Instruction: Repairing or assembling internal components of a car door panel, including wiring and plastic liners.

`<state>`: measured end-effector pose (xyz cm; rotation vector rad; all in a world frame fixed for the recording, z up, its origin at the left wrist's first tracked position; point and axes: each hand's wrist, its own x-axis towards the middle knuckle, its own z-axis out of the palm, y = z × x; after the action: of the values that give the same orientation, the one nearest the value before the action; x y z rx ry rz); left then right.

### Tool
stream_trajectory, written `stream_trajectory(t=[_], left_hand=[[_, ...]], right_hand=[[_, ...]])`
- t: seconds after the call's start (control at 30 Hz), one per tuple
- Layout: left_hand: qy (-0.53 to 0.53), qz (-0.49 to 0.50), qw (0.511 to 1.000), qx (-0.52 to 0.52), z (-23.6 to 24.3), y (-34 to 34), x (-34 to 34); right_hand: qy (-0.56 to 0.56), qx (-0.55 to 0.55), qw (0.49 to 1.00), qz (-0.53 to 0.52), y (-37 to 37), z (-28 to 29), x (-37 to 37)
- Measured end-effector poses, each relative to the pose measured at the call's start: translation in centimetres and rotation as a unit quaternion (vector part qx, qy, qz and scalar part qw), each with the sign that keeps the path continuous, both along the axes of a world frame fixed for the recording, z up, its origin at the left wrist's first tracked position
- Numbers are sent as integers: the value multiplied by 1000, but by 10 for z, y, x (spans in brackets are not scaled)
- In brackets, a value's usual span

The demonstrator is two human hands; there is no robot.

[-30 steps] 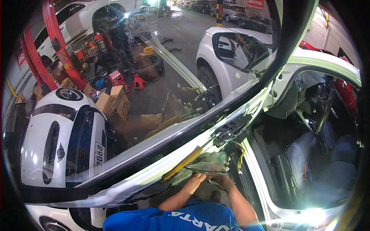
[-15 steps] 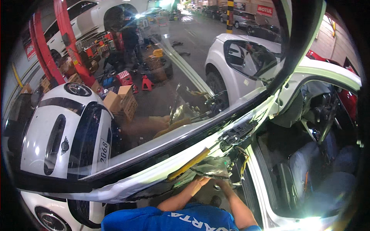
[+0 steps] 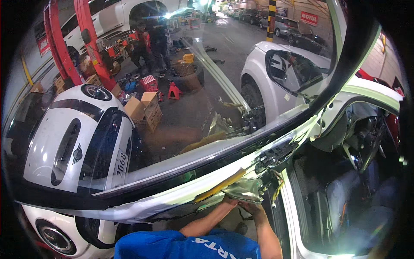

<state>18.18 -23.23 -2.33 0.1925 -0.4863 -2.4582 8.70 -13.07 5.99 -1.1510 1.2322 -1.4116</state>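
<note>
A white car door [image 3: 172, 194] stands open in front of me, with its inner side bare. A crumpled, silvery clear plastic sheet [image 3: 243, 188] hangs on it beside a long yellow foam strip [image 3: 221, 185]. My left hand [image 3: 230, 200] is at the sheet's lower edge, its fingers curled. Close to its right, just below the sheet, my right hand [image 3: 252, 208] is closed too. Their fingertips are partly hidden, and what they grip cannot be made out. Dark mechanism parts [image 3: 276, 158] and a yellow-wrapped cable [image 3: 278, 190] are at the door's right end.
The door window [image 3: 181, 116] rises before me. Beyond it stand a white car [image 3: 60, 146], cardboard boxes [image 3: 151, 111], a red jack stand [image 3: 174, 91] and another white car [image 3: 258, 64]. Two people are near the red lift post [image 3: 92, 47]. The car's dark seat area [image 3: 345, 194] lies to my right.
The view has shifted slightly, so the scene sits farther right. My hands stay by the plastic sheet, with the right one turned a little. A person in the background has risen from a crouch.
</note>
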Motion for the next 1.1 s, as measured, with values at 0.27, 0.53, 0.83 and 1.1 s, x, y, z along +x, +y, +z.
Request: stream_trajectory(t=[0.27, 0.53, 0.83, 1.1], left_hand=[[29, 1, 999, 22, 4, 3, -2], [53, -1, 996, 66, 15, 2, -3], [97, -3, 989, 116, 19, 2, 2], [193, -41, 962, 189, 14, 0, 6]], right_hand=[[639, -161, 715, -233, -12, 21, 14], [-286, 14, 942, -176, 1, 24, 21], [296, 10, 891, -344, -5, -18, 25], [-317, 43, 926, -199, 0, 7, 25]])
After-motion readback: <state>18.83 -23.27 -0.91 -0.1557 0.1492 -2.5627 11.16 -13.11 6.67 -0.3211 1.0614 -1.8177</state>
